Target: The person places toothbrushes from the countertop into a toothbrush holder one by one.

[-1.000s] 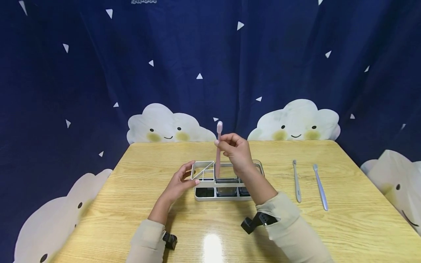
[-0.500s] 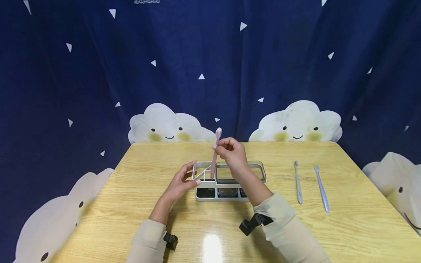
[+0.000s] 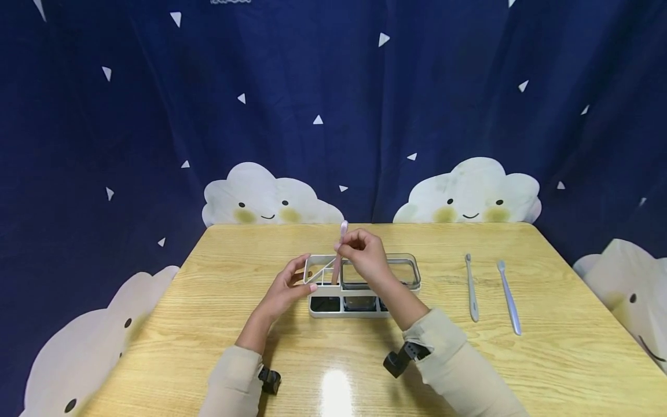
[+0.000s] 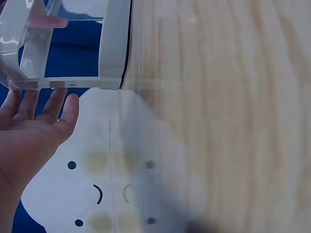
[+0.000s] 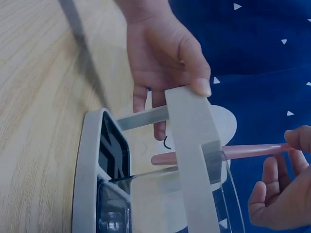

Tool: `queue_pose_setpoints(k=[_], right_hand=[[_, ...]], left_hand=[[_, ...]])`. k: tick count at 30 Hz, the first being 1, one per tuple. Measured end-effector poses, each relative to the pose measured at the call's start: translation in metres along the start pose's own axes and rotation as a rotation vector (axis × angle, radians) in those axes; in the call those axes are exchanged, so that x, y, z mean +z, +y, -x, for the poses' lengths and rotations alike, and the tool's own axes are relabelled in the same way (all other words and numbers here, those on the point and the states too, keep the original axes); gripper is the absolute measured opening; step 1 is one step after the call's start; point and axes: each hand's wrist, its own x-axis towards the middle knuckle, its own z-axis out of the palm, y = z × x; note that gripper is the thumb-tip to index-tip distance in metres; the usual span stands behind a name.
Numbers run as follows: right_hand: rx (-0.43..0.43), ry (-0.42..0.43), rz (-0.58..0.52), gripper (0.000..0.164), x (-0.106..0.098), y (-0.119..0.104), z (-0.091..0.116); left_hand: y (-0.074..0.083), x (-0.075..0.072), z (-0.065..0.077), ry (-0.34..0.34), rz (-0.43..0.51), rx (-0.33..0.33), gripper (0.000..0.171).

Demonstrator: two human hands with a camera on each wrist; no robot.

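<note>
In the head view, my right hand (image 3: 369, 258) pinches a pink toothbrush (image 3: 336, 271) upright, bristles up. Its lower handle passes down through a small compartment in the left part of the white toothbrush holder (image 3: 327, 292). In the right wrist view, the handle end of the toothbrush (image 5: 252, 151) sticks out below the holder's upper frame (image 5: 187, 145), above the base. My left hand (image 3: 280, 293) holds the holder's left end, thumb at the front and fingers behind. The left wrist view shows its fingertips (image 4: 70, 104) against the holder's side (image 4: 114, 43).
A grey-green toothbrush (image 3: 471, 289) and a blue toothbrush (image 3: 509, 298) lie on the wooden table (image 3: 208, 324), right of the holder. Clear cup-like containers (image 3: 359, 303) stand in the holder's middle and right. A dark blue curtain (image 3: 292, 69) hangs behind.
My right hand has moved left and down, taking the pink toothbrush from over the holder's larger middle opening into the small left compartment. My left hand has stayed on the holder.
</note>
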Motion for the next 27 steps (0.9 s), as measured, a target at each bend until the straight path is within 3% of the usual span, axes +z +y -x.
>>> queue_pose_setpoints(k=[5, 14, 27], right_hand=[[0.019, -0.027, 0.045, 0.008, 0.002, 0.001, -0.001], [0.034, -0.046, 0.133, 0.007, 0.002, 0.006, -0.003], [0.047, -0.096, 0.278, 0.006, 0.0, 0.014, -0.004]], left_hand=[[0.013, 0.002, 0.005, -0.009, 0.004, -0.004, 0.068], [-0.007, -0.001, -0.001, 0.024, 0.003, 0.016, 0.066], [-0.007, -0.002, -0.002, 0.015, -0.01, 0.01, 0.067]])
